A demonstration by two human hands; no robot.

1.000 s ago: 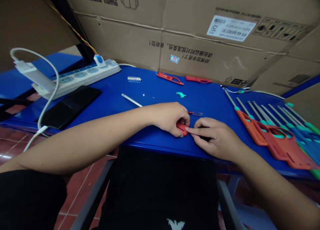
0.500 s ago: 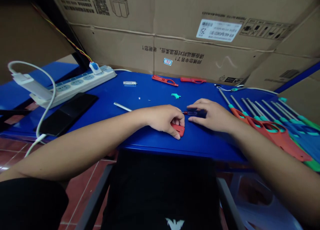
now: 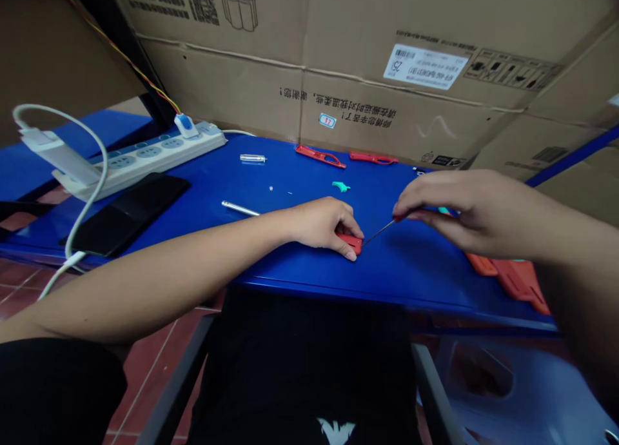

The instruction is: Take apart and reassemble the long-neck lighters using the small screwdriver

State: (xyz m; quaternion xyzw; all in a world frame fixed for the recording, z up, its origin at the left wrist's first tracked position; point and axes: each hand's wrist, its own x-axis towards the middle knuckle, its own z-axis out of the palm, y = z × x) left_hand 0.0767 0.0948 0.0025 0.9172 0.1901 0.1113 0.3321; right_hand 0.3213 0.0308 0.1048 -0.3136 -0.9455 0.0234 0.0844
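Red plastic piece [image 3: 356, 244] at the centre of my clock, twelve pointing away from me: my left hand [image 3: 323, 224] grips it low against the bench [image 3: 300, 265]. My right hand [image 3: 467, 206], at two o'clock, pinches a screwdriver [image 3: 380, 231] by its handle, the thin shaft slanting down to the piece's near-right end; I can't tell whether the tip touches. I judge this as lining up the tip, which calls for a firm left hold and small, careful pressure, since it could slip.

Further out, a green part [image 3: 341, 186] lies at about twelve, with two red shells [image 3: 321, 156] [image 3: 373, 157] beyond it by the cardboard [image 3: 358, 103]. A metal tube [image 3: 240, 208] is between nine and ten, a clear cylinder [image 3: 253, 158] at ten, and a black phone [image 3: 129, 211] at nine. Orange-red handles [image 3: 523, 284] show past three, partly behind my forearm.
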